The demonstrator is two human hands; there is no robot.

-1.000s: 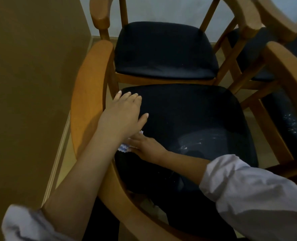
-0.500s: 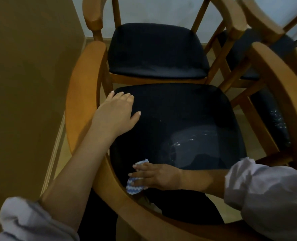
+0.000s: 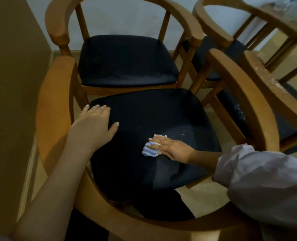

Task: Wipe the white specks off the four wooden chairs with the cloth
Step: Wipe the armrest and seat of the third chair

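Near chair (image 3: 55, 105): its curved wooden rail closes round the dark seat (image 3: 153, 108) on your side and on both flanks. Only the seat's far edge is open, and it faces the far chair (image 3: 57, 23) across a thin strip of floor.

Left flank: the rail runs near the brown wall panel (image 3: 8, 84), with a narrow band of floor between them. Right flank: the rail stands just beside the film-wrapped rail of the right chair (image 3: 264, 72). A fourth chair (image 3: 212, 28) sits behind that one.

Your left grip (image 3: 93, 126) lies released, palm flat on the seat's left front corner, with the fingertips at the cushion edge.

Your right grip (image 3: 172, 148) is also unclenched. Its straight fingers press the blue-and-white cloth (image 3: 150, 151) onto the middle of the seat.

White specks (image 3: 180, 133) streak the cushion just beyond that grip. More specks dot the right chair's cushion (image 3: 239, 113).
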